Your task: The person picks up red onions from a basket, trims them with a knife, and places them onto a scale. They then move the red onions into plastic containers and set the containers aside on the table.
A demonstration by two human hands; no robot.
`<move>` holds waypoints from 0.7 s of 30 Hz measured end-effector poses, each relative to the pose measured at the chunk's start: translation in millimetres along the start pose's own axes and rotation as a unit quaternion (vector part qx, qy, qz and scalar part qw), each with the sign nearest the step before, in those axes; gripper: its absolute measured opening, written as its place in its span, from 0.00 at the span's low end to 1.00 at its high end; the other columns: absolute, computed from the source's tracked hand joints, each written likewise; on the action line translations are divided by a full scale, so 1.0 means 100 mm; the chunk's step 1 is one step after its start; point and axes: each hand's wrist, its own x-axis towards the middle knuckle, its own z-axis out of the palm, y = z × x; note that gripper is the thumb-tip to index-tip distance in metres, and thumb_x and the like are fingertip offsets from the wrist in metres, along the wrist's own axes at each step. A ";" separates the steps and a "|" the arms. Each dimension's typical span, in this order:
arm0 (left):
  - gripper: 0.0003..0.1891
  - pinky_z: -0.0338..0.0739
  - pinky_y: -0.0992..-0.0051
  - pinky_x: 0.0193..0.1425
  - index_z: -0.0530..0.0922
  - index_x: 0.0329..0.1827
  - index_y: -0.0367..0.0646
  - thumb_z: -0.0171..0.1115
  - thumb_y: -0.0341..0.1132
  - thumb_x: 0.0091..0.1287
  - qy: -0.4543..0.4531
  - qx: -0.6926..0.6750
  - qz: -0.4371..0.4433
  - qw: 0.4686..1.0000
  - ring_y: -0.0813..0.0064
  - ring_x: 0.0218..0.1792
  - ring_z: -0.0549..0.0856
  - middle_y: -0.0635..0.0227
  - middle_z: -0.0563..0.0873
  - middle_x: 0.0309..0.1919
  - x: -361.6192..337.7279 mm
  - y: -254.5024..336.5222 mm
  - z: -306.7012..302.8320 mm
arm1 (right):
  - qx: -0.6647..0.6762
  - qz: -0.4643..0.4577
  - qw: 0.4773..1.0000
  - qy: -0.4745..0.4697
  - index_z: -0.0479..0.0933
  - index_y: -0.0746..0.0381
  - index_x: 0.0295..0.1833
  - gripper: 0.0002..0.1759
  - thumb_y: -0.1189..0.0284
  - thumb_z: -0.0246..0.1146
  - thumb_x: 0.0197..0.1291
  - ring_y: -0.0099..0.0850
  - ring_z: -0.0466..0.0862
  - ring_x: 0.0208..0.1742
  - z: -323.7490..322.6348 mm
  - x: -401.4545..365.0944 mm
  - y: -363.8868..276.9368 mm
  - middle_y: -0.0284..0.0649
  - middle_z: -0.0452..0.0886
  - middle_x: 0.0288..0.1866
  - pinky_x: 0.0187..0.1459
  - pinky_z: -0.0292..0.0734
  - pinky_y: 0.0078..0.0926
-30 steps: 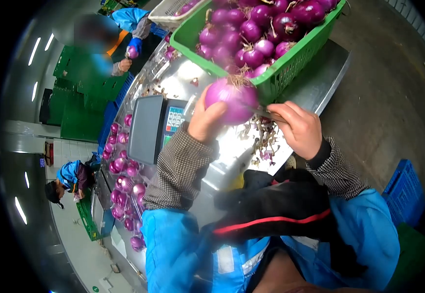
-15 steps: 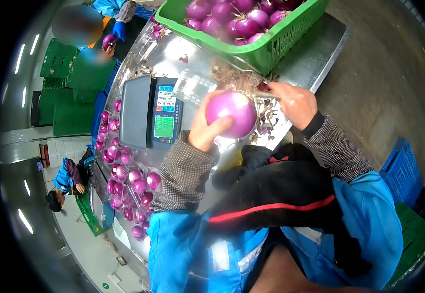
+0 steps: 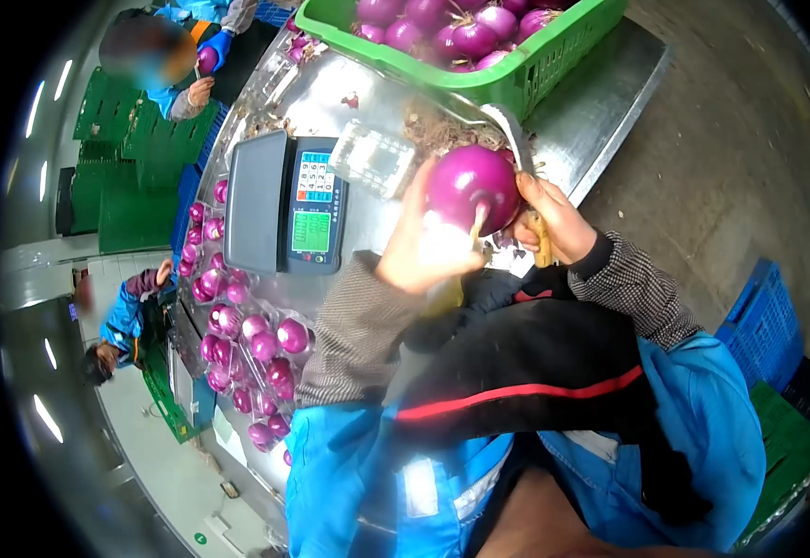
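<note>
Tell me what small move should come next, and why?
Perhaps bring the knife in the right hand to the stem: that juts from the onion in the left hand, and the blade points away from it.

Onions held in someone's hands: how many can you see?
2: one large onion in the wearer's left hand, another onion in a co-worker's blue-gloved hand, upper left. More may be hidden.

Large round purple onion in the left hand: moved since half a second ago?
Yes: the onion has shifted toward the picture's right, farther from the flat grey digital scale.
</note>
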 end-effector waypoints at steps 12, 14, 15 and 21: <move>0.43 0.69 0.62 0.70 0.61 0.73 0.37 0.70 0.47 0.59 -0.007 -0.264 -0.057 0.963 0.63 0.66 0.74 0.55 0.74 0.65 -0.12 -0.33 -0.14 | -0.664 -0.364 0.652 0.035 0.78 0.59 0.49 0.20 0.78 0.66 0.45 0.38 0.84 0.36 0.08 -0.04 -0.25 0.38 0.78 0.34 0.34 0.80 0.33; 0.41 0.70 0.64 0.69 0.63 0.72 0.37 0.69 0.46 0.59 -0.031 -0.226 -0.058 0.972 0.65 0.65 0.75 0.55 0.75 0.64 -0.11 -0.16 -0.09 | -0.695 -0.381 0.609 0.022 0.76 0.57 0.47 0.18 0.73 0.67 0.47 0.35 0.83 0.33 0.08 0.03 -0.26 0.36 0.76 0.32 0.32 0.79 0.31; 0.40 0.70 0.65 0.69 0.64 0.71 0.36 0.69 0.45 0.58 -0.040 -0.202 -0.062 0.977 0.66 0.64 0.76 0.56 0.75 0.64 -0.12 -0.14 -0.09 | -0.696 -0.389 0.603 0.014 0.76 0.57 0.46 0.16 0.75 0.65 0.48 0.35 0.83 0.32 0.09 0.05 -0.29 0.36 0.76 0.31 0.31 0.79 0.31; 0.39 0.72 0.66 0.66 0.65 0.70 0.37 0.68 0.44 0.59 0.001 -0.208 -0.071 0.976 0.66 0.62 0.77 0.57 0.76 0.62 -0.16 -0.19 -0.17 | -0.705 -0.362 0.606 0.065 0.79 0.57 0.52 0.19 0.75 0.64 0.50 0.35 0.84 0.32 -0.22 0.12 -0.07 0.37 0.80 0.35 0.32 0.80 0.31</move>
